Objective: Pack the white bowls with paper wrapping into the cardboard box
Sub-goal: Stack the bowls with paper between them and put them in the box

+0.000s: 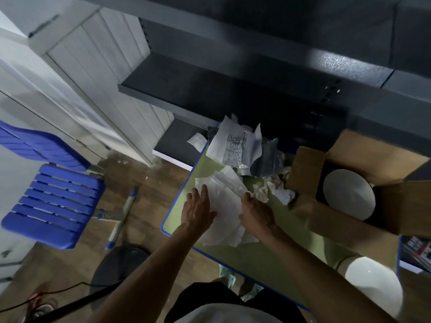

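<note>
Two round white bowls: near bowl [373, 285], boxed bowl [348, 194]. One open brown cardboard box [363, 155]. One blue slatted plastic chair [58, 201]. One spread white paper sheet [224, 206]; loose paper pieces [233, 141] several, uncountable.

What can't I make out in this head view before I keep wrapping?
Head view only:
1. Cardboard box interior: flaps and shadow hide all but one round white item.
2. Right hand fingers: blurred, so their grip on the paper sheet is unclear.
3. White bowl: blurred, so upright or inverted is unclear.
</note>
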Tool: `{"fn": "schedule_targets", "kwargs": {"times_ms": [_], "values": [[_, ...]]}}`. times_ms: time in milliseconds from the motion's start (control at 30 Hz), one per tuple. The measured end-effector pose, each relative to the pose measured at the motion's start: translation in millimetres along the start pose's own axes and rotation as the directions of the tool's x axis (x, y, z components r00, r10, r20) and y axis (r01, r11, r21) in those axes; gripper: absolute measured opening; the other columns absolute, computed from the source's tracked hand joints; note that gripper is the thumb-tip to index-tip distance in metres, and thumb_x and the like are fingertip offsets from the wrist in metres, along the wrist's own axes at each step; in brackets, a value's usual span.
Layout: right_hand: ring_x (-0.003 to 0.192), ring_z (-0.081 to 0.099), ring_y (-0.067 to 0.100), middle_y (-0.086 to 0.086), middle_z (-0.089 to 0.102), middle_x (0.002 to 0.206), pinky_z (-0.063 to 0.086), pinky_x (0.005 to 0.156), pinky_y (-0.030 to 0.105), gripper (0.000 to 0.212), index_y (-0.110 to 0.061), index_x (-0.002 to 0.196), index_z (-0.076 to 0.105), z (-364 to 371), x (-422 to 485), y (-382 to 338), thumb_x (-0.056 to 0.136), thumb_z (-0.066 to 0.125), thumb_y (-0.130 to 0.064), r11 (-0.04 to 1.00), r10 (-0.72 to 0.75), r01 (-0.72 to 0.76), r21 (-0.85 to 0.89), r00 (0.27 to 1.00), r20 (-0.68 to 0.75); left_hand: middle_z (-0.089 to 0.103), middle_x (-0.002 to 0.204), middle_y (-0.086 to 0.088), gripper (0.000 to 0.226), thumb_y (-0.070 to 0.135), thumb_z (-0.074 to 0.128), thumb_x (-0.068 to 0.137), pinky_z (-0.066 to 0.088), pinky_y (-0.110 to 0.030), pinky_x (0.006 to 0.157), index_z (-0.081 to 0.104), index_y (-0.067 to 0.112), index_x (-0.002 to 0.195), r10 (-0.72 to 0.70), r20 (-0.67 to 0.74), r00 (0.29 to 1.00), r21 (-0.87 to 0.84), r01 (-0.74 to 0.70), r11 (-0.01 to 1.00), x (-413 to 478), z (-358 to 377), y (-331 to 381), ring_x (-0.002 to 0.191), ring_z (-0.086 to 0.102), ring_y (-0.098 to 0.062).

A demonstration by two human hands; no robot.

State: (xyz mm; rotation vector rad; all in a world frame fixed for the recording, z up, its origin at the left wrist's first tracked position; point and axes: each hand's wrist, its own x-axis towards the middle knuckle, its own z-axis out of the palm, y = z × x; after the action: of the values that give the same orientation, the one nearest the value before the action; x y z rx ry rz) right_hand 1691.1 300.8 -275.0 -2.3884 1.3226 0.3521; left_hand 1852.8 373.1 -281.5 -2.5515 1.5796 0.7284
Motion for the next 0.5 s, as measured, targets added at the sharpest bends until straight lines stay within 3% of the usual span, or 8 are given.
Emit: {"fn": "schedule_targets", "kwargs": {"times_ms": [200, 300, 400, 500], "values": [[0.099, 0.061, 0.029, 0.008, 0.062, 0.11, 0.042, 0.071, 0.032, 0.02, -0.013, 0.112, 0.05, -8.8, -4.4, 4.6, 0.095, 0.052, -0.023, 0.977, -0.026, 0.048, 0.208, 0.994, -0.106, 0.051, 0.134, -0.016, 0.087, 0.039, 0.064, 0.089, 0.046, -0.038, 0.095, 0.014, 0.009, 0.153, 0.009, -0.108, 0.994, -0.099, -0.019, 0.995, 4.6, -4.8, -1.3, 0.115, 0.052, -0.03], [0.097, 0.059, 0.025, 0.005, 0.06, 0.108, 0.038, 0.07, 0.029, 0.017, -0.014, 0.111, 0.05, -22.4, -9.6, 9.0, 0.096, 0.05, -0.022, 0.948, -0.024, 0.059, 0.314, 0.993, -0.116, 0.048, 0.139, -0.015, 0.079, 0.045, 0.06, 0.091, 0.04, -0.039, 0.102, 0.023, 0.008, 0.15, 0.009, -0.13, 0.992, -0.173, -0.032, 0.984, 7.5, -8.9, -6.7, 0.123, 0.047, -0.031], [0.097, 0.059, 0.027, 0.008, 0.06, 0.106, 0.039, 0.069, 0.031, 0.011, -0.015, 0.107, 0.045, -34.2, -14.6, 13.5, 0.098, 0.046, -0.021, 0.919, -0.031, 0.062, 0.389, 0.996, -0.085, 0.047, 0.142, -0.013, 0.079, 0.045, 0.062, 0.091, 0.042, -0.04, 0.105, 0.025, 0.009, 0.15, -0.025, -0.132, 0.991, -0.353, -0.023, 0.935, 5.5, -22.1, -5.8, 0.128, 0.046, -0.028], [0.097, 0.062, 0.031, 0.011, 0.065, 0.105, 0.041, 0.065, 0.033, 0.009, -0.016, 0.106, 0.042, -45.9, -25.9, 17.2, 0.099, 0.046, -0.017, 0.899, -0.008, 0.051, 0.436, 0.995, -0.101, 0.059, 0.123, -0.011, 0.067, 0.035, 0.068, 0.089, 0.05, -0.034, 0.084, 0.033, 0.013, 0.143, 0.003, -0.152, 0.988, -0.497, -0.079, 0.864, -1.9, -38.5, 2.9, 0.107, 0.058, -0.024]]}}
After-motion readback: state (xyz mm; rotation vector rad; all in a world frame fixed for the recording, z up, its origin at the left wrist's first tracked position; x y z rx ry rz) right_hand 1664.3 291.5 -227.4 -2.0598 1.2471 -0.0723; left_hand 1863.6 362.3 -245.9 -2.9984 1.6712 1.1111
